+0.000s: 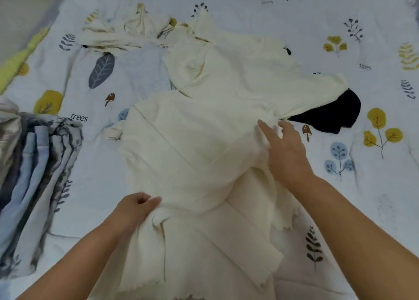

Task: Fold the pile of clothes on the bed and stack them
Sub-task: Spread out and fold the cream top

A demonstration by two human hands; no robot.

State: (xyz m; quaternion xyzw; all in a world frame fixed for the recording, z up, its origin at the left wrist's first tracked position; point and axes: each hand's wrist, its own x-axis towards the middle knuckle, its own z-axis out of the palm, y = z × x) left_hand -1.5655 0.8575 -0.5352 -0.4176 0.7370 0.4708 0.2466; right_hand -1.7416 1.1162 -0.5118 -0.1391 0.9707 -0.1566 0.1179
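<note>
I see the cream garment (204,141) spread mid-bed on the printed bedsheet (374,186), my left hand (136,206) pinching a fold at its near left edge and my right hand (285,150) lying on its right side, fingers straight. A black garment (333,116) pokes from beneath it at right; a folded stack (34,163) sits far left.

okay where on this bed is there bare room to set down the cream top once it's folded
Bare printed bedsheet lies open right of the right hand, below the black garment. Another free patch sits between the folded blue-grey patterned fabric stack and the cream knit garment, above the left hand. The middle is crowded, and a crumpled cream cloth fills the upper left.
</note>
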